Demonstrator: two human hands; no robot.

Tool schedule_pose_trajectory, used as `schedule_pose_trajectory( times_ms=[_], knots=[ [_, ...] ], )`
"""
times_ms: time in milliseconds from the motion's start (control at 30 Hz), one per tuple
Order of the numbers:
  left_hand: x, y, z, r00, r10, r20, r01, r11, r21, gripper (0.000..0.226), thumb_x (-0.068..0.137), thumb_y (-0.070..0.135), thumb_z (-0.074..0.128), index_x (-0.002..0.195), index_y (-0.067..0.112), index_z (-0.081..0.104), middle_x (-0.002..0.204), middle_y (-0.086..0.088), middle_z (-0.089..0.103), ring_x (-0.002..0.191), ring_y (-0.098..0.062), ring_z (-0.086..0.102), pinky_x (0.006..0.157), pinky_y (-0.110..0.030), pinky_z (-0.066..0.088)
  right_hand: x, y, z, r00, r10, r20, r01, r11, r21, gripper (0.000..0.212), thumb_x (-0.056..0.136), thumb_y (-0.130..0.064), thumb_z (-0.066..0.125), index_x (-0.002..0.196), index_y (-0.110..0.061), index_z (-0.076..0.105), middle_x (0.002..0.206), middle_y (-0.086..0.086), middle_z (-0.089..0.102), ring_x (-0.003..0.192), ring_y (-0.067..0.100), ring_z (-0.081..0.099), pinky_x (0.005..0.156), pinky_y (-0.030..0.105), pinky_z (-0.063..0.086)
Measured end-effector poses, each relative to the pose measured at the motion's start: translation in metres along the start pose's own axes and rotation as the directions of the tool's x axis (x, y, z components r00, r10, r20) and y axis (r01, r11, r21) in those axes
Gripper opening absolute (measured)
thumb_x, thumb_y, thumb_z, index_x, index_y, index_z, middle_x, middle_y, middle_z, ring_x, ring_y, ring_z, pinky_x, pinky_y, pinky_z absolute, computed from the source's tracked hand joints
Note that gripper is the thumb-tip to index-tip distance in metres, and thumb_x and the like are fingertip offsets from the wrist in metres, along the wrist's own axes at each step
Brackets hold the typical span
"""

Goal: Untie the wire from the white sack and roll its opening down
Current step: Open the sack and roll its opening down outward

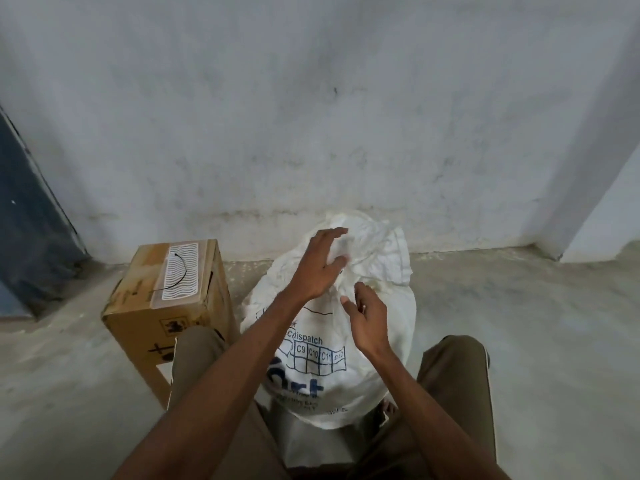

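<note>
reaching with spread fingers, both the left hand (320, 268) and right hand (369, 318) hover at the white sack (377, 306).

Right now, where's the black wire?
In the head view the black wire lies loose on the taped top of the cardboard box, left of the white sack, clear of both hands.
</note>
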State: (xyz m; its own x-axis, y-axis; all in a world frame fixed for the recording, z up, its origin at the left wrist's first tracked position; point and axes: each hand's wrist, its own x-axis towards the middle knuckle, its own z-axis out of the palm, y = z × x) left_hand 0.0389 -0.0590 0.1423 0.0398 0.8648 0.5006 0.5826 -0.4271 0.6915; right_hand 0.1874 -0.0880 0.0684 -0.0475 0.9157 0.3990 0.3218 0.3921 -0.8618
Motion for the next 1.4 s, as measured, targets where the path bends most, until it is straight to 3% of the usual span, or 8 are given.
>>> schedule_pose_trajectory(
  times_ms=[300,500,700,867,1000,1167,1267,1400],
  knots=[
    [0.045,0.048,-0.015,0.843,0.341,0.416,-0.524,0.695,0.492,0.079,0.061,0.032,0.061,0.139,0.033,0.046,0.162,0.018,0.024,0.141,-0.025,0.031,0.109,-0.041,0.034,-0.001,0.002,-0.020,0.969,-0.162,0.187,0.204,0.952,-0.230,0.019,0.080,-0.022,0.071,0.097,-0.015,0.070,0.111,-0.004,0.058,0.103,0.017,0.058,0.082,0.037,0.051],
    [0.050,0.045,-0.043,0.834,0.297,0.465,-0.517,0.713,0.473,0.025,0.063,0.032,0.066,0.084,0.027,0.053,0.071,0.011,0.057,0.074,-0.015,0.054,0.105,-0.038,0.044,0.012,-0.008,-0.026,0.975,0.198,0.098,-0.221,0.875,0.431,0.021,0.093,-0.014,0.052,0.081,-0.008,0.068,0.089,0.003,0.072,0.079,0.020,0.061,0.064,0.031,0.043],
    [0.008,0.034,-0.045,0.838,0.047,0.544,-0.326,0.843,0.428,0.033,0.063,0.035,0.066,0.096,0.034,0.061,0.073,0.011,0.064,0.075,-0.019,0.063,0.068,-0.030,0.049,0.052,-0.024,-0.033,0.759,0.628,0.169,-0.551,0.483,0.681,0.058,0.085,-0.060,0.069,0.118,-0.012,0.067,0.106,0.019,0.073,0.093,0.037,0.073,0.079,0.050,0.061],
    [-0.015,0.043,-0.041,0.627,-0.291,0.723,0.133,0.954,0.268,0.058,0.083,0.061,0.068,0.107,0.009,0.071,0.073,-0.007,0.068,0.062,-0.021,0.062,0.069,-0.027,0.049,0.067,-0.049,-0.034,0.797,0.594,0.111,-0.557,0.651,0.516,0.050,0.074,-0.006,0.074,0.123,-0.004,0.065,0.112,0.022,0.070,0.105,0.038,0.068,0.089,0.049,0.057],
    [0.014,0.035,-0.052,0.738,-0.435,0.515,0.468,0.881,0.073,0.051,0.105,0.046,0.046,0.093,0.000,0.065,0.081,-0.018,0.076,0.061,-0.030,0.073,0.062,-0.031,0.057,0.059,-0.071,-0.034,0.880,0.443,0.172,-0.471,0.764,0.441,0.054,0.087,-0.025,0.066,0.139,-0.014,0.055,0.132,0.014,0.062,0.124,0.033,0.058,0.107,0.055,0.045],
    [0.050,0.031,-0.052,0.950,-0.182,0.254,0.108,0.954,0.280,0.028,0.100,0.021,0.057,0.125,0.019,0.045,0.105,-0.015,0.068,0.085,-0.027,0.071,0.081,-0.043,0.058,0.052,-0.089,-0.049,0.951,0.249,0.184,-0.306,0.845,0.439,0.059,0.086,-0.050,0.061,0.110,0.004,0.061,0.119,0.028,0.063,0.115,0.043,0.060,0.105,0.056,0.044],
    [0.064,0.031,-0.044,0.934,0.100,0.344,-0.260,0.851,0.457,0.072,0.093,0.015,0.058,0.151,0.042,0.027,0.141,-0.010,0.039,0.077,-0.026,0.059,0.068,-0.038,0.055,0.048,-0.102,-0.062,0.960,0.125,0.250,-0.223,0.881,0.417,0.047,0.090,-0.044,0.060,0.104,0.000,0.066,0.104,0.017,0.072,0.104,0.032,0.068,0.100,0.052,0.048],
    [0.085,0.025,-0.036,0.869,0.259,0.422,-0.483,0.634,0.605,0.038,0.091,0.025,0.060,0.128,0.034,0.061,0.153,0.003,0.033,0.088,-0.028,0.051,0.067,-0.041,0.055,0.049,-0.106,-0.085,0.964,0.011,0.264,-0.139,0.870,0.472,0.032,0.095,-0.029,0.061,0.093,0.002,0.065,0.095,0.014,0.071,0.091,0.028,0.067,0.088,0.043,0.049]
  ],
)
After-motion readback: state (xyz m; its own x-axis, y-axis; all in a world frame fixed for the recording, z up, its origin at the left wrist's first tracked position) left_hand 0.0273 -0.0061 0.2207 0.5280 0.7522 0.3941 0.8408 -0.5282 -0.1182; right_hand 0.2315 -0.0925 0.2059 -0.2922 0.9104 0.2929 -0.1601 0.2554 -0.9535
